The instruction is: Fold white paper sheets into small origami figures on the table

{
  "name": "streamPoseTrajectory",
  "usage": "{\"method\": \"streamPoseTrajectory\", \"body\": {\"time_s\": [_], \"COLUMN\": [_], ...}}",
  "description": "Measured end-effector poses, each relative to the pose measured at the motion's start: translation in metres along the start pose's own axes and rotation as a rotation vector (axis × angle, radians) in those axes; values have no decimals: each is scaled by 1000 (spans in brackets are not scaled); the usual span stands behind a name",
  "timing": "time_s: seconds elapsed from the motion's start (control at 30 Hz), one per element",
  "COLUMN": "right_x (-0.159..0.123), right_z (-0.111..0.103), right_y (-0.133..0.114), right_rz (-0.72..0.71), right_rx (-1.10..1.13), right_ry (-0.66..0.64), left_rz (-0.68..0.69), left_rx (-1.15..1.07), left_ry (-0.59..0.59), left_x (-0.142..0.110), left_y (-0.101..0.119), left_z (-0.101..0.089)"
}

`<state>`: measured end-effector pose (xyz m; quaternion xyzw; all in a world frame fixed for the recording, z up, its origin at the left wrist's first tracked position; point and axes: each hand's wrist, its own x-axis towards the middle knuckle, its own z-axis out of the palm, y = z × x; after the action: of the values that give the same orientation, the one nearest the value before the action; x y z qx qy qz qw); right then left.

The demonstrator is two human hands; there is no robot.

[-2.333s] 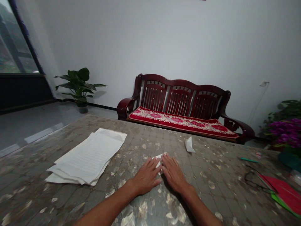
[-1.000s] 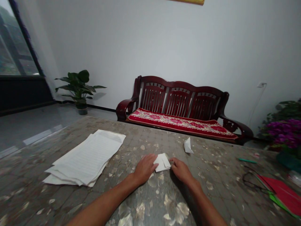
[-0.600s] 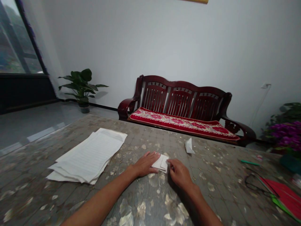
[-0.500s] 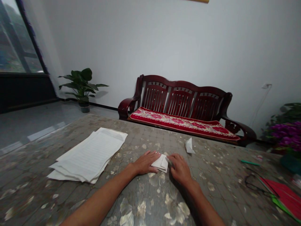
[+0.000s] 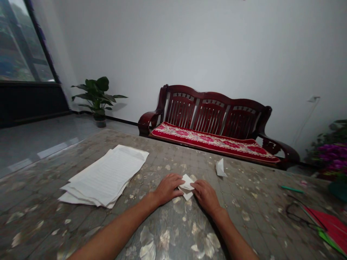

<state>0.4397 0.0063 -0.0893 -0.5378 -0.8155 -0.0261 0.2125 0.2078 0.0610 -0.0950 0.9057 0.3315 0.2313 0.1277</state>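
Observation:
A small folded white paper (image 5: 187, 185) lies on the flower-patterned table (image 5: 168, 234), between my two hands. My left hand (image 5: 167, 188) rests on its left edge, fingers curled onto the paper. My right hand (image 5: 206, 195) presses its right edge with bent fingers. Both hands pinch the folded piece at its sides. Part of the paper is hidden under my fingers.
A stack of lined white sheets (image 5: 105, 177) lies to the left. Another small folded paper (image 5: 220, 168) stands farther back. Red and green card sheets (image 5: 329, 229), a green pen (image 5: 292, 189) and a dark cord (image 5: 296, 215) are at the right. A wooden bench (image 5: 214, 126) stands behind.
My hands went from lying flat over the paper to gripping its sides. The folded piece now shows a raised flap and a corner pointing toward me. The view has shifted slightly.

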Motion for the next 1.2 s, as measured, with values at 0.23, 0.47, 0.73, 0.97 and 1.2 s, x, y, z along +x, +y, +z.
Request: {"method": "streamPoseTrajectory", "body": {"time_s": [0.23, 0.47, 0.73, 0.97, 1.2], "right_x": [1, 3, 7, 8, 4], "right_z": [6, 3, 2, 4, 6], "right_y": [4, 4, 5, 2, 6], "right_rz": [108, 294, 432, 429, 418], "right_rx": [91, 130, 170, 94, 182], "right_ry": [28, 15, 6, 6, 49], "left_rz": [-128, -312, -475, -520, -547], "left_rx": [-31, -39, -11, -15, -47], "left_ry": [69, 66, 102, 95, 96], "left_x": [3, 9, 12, 10, 3], "left_y": [3, -1, 2, -2, 3], "left_z": [-1, -7, -13, -10, -12]}}
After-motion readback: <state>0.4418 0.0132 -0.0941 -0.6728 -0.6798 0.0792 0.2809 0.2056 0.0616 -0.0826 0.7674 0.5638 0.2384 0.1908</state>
